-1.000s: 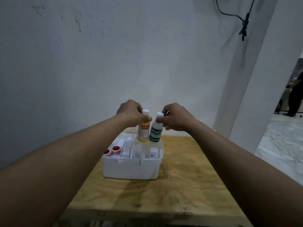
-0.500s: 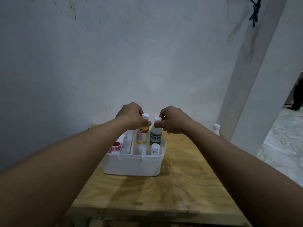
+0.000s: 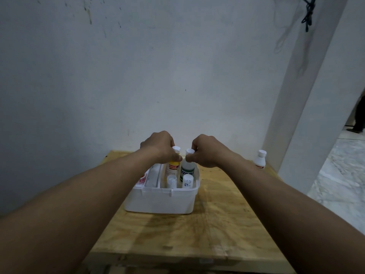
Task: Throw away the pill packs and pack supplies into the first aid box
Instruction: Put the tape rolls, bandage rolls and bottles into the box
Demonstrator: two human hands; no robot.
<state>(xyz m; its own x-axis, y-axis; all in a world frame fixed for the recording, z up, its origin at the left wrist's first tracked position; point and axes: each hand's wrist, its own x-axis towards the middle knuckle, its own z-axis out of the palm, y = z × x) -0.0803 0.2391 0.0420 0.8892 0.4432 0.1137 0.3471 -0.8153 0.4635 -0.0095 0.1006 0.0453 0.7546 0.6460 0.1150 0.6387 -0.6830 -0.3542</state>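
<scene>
A white first aid box (image 3: 160,200) stands open on the wooden table (image 3: 197,230). My left hand (image 3: 158,148) grips the top of a yellow bottle (image 3: 172,168) standing in the box's right compartment. My right hand (image 3: 205,150) grips the white cap of a green-labelled bottle (image 3: 187,170) beside it. Two small white bottles (image 3: 178,180) stand in front of them. A white tube (image 3: 153,176) lies in the middle compartment, and red-and-white items (image 3: 143,178) show at the left, partly hidden by my forearm.
Another white bottle with a red label (image 3: 260,159) stands at the table's far right corner, next to a white pillar (image 3: 308,95). A grey wall runs behind the table. A marble floor lies to the right.
Both hands have lowered the yellow and green-labelled bottles from above the box down into its right compartment. The camera has tilted, revealing the bottle at the far right corner.
</scene>
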